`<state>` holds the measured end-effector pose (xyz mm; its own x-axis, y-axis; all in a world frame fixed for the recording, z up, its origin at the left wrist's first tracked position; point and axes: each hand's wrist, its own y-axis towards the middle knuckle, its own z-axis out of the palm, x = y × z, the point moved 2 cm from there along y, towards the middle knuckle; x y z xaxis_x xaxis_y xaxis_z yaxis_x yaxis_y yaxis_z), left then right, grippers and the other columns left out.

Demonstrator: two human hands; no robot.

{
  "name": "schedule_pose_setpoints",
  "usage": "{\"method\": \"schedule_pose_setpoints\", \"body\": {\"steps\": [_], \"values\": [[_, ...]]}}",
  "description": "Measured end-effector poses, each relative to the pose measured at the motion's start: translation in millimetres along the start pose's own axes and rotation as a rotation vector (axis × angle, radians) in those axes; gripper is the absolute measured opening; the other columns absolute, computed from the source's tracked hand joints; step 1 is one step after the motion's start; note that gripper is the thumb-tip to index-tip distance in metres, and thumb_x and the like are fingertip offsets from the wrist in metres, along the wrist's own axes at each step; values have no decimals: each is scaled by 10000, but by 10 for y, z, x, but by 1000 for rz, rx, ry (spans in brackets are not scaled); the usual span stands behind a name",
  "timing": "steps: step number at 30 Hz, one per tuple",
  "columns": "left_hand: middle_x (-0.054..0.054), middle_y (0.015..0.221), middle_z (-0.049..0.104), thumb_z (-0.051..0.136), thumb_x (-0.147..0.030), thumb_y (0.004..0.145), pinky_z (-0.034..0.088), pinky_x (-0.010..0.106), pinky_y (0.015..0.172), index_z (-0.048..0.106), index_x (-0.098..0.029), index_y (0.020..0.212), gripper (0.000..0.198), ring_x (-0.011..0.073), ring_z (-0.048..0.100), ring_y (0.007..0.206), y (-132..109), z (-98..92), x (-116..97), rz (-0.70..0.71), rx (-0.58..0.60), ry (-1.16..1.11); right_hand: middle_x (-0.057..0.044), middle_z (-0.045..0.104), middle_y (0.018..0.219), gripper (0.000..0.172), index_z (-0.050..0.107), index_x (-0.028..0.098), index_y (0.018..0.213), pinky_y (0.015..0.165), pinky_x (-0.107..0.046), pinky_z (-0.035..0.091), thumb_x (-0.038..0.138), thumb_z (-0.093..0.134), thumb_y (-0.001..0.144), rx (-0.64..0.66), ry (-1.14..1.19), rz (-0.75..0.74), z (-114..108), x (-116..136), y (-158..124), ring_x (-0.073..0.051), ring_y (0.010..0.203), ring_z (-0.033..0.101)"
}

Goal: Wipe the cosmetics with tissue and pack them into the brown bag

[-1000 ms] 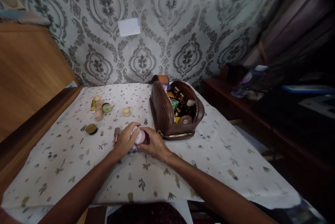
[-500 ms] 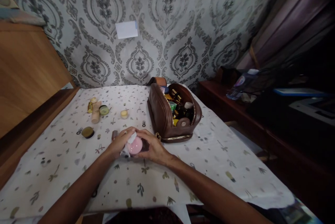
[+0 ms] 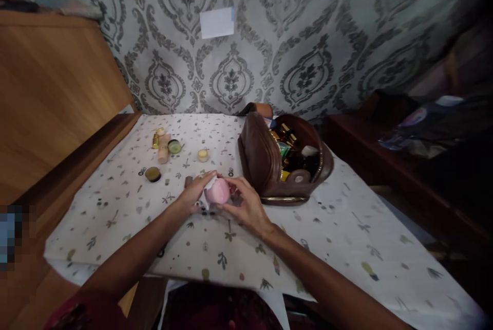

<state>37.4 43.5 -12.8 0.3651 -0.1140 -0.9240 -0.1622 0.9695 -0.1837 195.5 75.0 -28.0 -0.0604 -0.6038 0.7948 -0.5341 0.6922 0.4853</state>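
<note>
Near the middle of the table (image 3: 346, 237), just left of the open brown pouch (image 3: 265, 163), the right hand (image 3: 248, 206) cups a pink jar (image 3: 217, 191) while the left hand (image 3: 194, 197) pinches a white tissue (image 3: 209, 182) against it, a wiping step that seems to call for a steady grip.

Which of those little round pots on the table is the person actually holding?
The pink pot, between left hand and right hand; the dark pot, green pot and yellow pot lie untouched beyond.

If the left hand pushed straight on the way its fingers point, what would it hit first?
The pink round jar, right at the left hand fingertips; beyond it probably the brown pouch, though depth is unclear.
</note>
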Motion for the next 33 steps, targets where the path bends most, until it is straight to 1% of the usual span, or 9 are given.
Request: {"method": "schedule_pose_setpoints", "body": {"steps": [5, 10, 15, 19, 22, 24, 28, 30, 33], "values": [[0, 750, 609, 665, -489, 770, 444, 232, 673, 649, -167, 801, 324, 149, 566, 741, -45, 2, 11, 176, -133, 272, -80, 633, 1051, 623, 594, 227, 1256, 701, -326, 509, 495, 795, 731, 36, -22, 70, 18, -22, -7, -198, 798, 585], [-31, 772, 588, 574, -419, 832, 409, 208, 646, 606, -196, 838, 226, 128, 529, 723, -43, -43, 23, 219, -81, 468, -71, 617, 1003, 578, 601, 229, 1259, 729, -335, 520, 459, 779, 760, 74, -24, 32, 37, -21, -22, -207, 830, 587], [-45, 654, 551, 543, -299, 782, 358, 202, 537, 640, -211, 891, 171, 119, 476, 583, -53, -89, -55, 88, -94, 557, -76, 594, 1079, 583, 533, 260, 1364, 818, -359, 533, 406, 728, 835, 189, -21, -127, 26, 27, -41, -213, 935, 597], [-39, 650, 575, 538, -233, 714, 356, 207, 486, 631, -215, 924, 230, 121, 481, 522, -61, -93, -75, -60, -15, 460, -100, 568, 1218, 587, 478, 299, 1419, 970, -407, 499, 382, 684, 876, 265, -7, -224, 22, 49, -55, -244, 1144, 572], [-25, 695, 594, 564, -252, 718, 384, 212, 513, 629, -202, 905, 205, 125, 512, 555, -59, -80, -77, -76, 15, 398, -100, 565, 1245, 558, 482, 311, 1416, 992, -408, 495, 378, 663, 893, 279, 14, -232, 21, 55, -50, -242, 1178, 566], [0, 783, 619, 567, -356, 791, 440, 231, 597, 634, -190, 883, 201, 144, 567, 663, -60, -66, -86, -23, 7, 370, -101, 577, 1232, 546, 512, 296, 1392, 973, -399, 509, 391, 678, 881, 263, 43, -202, 16, 54, -39, -242, 1161, 577], [53, 961, 659, 426, -571, 912, 477, 308, 850, 648, -175, 872, 456, 208, 605, 928, -73, -32, -104, 137, -16, 428, -102, 615, 1177, 576, 569, 261, 1328, 869, -376, 552, 442, 746, 811, 209, 143, -37, 22, 17, -18, -231, 1038, 622], [61, 983, 666, 361, -598, 937, 455, 334, 932, 644, -177, 909, 508, 225, 595, 997, -90, -13, -101, 210, 3, 502, -107, 625, 1190, 585, 595, 245, 1284, 844, -375, 556, 478, 766, 775, 166, 216, 90, 32, -20, -10, -230, 1003, 634], [78, 1110, 634, 334, -580, 963, 430, 360, 1006, 604, -189, 1098, 495, 233, 570, 1088, -142, 8, -93, 381, 41, 663, -98, 659, 1154, 592, 626, 221, 1204, 856, -383, 545, 528, 785, 723, 101, 367, 274, 35, -60, 10, -232, 973, 646]]}}
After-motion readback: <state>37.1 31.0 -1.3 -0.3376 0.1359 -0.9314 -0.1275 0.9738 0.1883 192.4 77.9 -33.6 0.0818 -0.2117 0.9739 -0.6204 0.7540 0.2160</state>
